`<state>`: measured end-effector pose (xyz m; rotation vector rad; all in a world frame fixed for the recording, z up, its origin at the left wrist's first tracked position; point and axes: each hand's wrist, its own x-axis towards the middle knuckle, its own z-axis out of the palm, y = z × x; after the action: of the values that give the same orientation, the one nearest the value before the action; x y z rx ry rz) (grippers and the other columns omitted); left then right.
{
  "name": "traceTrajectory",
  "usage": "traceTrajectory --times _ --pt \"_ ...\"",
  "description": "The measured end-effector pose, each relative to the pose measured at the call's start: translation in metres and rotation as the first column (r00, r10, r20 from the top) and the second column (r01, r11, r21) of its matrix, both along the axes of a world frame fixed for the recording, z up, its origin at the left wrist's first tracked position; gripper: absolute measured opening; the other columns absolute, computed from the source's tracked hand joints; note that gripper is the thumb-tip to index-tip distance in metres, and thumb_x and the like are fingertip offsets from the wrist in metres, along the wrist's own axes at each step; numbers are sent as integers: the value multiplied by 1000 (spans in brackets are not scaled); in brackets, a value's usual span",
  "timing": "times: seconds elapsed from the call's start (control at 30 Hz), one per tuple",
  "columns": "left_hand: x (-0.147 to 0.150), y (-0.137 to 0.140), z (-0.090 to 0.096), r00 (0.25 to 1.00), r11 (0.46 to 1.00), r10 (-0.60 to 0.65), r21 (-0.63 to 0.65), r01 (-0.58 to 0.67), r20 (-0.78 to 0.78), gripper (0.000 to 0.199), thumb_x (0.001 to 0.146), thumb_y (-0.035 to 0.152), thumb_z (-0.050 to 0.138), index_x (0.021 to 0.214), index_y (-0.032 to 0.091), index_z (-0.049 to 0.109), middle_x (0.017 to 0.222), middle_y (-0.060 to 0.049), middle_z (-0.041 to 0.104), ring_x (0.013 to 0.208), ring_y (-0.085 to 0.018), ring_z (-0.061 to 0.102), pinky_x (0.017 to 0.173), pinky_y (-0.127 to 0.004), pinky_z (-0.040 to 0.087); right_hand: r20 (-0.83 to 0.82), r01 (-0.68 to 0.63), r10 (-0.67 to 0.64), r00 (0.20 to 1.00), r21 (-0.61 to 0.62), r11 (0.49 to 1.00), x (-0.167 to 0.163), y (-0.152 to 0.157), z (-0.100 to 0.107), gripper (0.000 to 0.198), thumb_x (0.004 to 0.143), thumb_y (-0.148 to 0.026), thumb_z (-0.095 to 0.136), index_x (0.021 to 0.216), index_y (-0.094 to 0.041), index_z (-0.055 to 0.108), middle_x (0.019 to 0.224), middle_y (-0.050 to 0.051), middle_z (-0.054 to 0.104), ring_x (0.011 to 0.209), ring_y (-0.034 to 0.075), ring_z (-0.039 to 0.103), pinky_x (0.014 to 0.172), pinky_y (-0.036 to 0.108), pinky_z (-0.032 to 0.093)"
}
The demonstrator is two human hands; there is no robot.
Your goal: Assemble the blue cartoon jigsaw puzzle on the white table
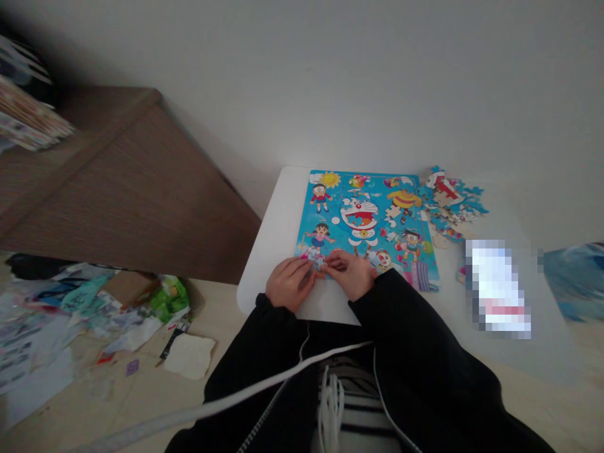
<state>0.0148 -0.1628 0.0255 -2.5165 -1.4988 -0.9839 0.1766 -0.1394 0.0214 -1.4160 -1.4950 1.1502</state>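
A blue cartoon jigsaw puzzle [330,214] lies on a white table, with a white-faced character in its middle and gaps around it. At its lower left edge, a small pale puzzle piece [319,262] shows between the fingertips of both hands. My right hand [352,272] pinches this piece from the right, its fingers closed. From the left, my left hand [289,280] has curled fingers and thumb at the same piece, partly covering the puzzle's bottom edge. Loose puzzle pieces [453,204] are heaped beside the puzzle's upper right corner.
The white table [268,239] stands against a wall. A bright pixelated object [497,286] lies at its right. To the left is a brown wooden cabinet [141,189] with stacked books [28,116]; bags and papers litter the floor. A white cord [212,406] crosses my lap.
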Motion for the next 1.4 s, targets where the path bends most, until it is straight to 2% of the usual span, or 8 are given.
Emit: traceTrajectory --times 0.17,0.27,0.37,0.67,0.87,1.17,1.23,1.4 --pt "0 4 -1 1000 999 -23 -22 23 -13 19 81 24 53 94 17 65 88 -5 67 86 -18 60 78 -33 52 186 -59 37 982 112 992 -3 -3 3 8 66 -27 67 69 -21 61 63 -1 65 59 13 62 56 25 51" --pt "-1 6 -2 999 999 -40 -25 40 -13 18 81 21 53 93 15 65 88 -6 66 86 -18 59 79 -33 52 316 -123 45 948 233 965 -2 -4 3 5 69 -25 64 69 -21 63 67 1 65 60 12 60 57 24 49" --pt "-2 8 -3 998 998 -58 -39 57 -18 19 82 21 51 94 16 65 89 -6 66 87 -18 58 79 -33 52 385 -165 45 922 285 944 -1 -5 2 5 72 -25 61 71 -21 64 70 2 64 62 13 59 57 24 48" --pt "-2 9 -3 995 994 -95 -49 93 -38 23 85 19 46 101 17 62 97 -6 65 91 -18 58 81 -33 51 387 -232 80 919 367 901 1 -6 0 10 77 -22 55 75 -22 65 73 3 63 79 16 60 69 26 49" --pt "-4 11 -6 982 984 -174 -62 169 -80 24 83 15 46 102 15 61 105 -5 64 95 -20 58 83 -36 50 397 -185 28 917 362 914 8 -5 2 13 77 -26 55 79 -21 66 80 4 65 76 15 61 69 27 49" --pt "-9 14 -4 972 975 -211 -87 202 -105 25 86 19 44 104 16 61 105 -6 64 100 -20 54 84 -36 48 456 -240 57 888 353 904 10 -5 1 12 79 -26 54 77 -23 65 78 3 65 84 16 59 74 28 47" --pt "-7 12 -2 978 980 -190 -77 183 -91 25 86 18 43 101 15 63 102 -7 64 96 -20 54 82 -35 49 474 -260 54 879 380 888 9 -7 0 15 81 -27 51 79 -22 66 79 3 65 83 16 59 74 27 46" --pt "-2 9 -1 989 991 -128 -49 124 -80 25 87 18 41 95 14 65 86 -7 65 79 -18 55 71 -31 51 542 -344 26 840 494 798 8 -10 -2 18 82 -26 50 77 -22 66 72 3 62 79 15 56 72 26 46"
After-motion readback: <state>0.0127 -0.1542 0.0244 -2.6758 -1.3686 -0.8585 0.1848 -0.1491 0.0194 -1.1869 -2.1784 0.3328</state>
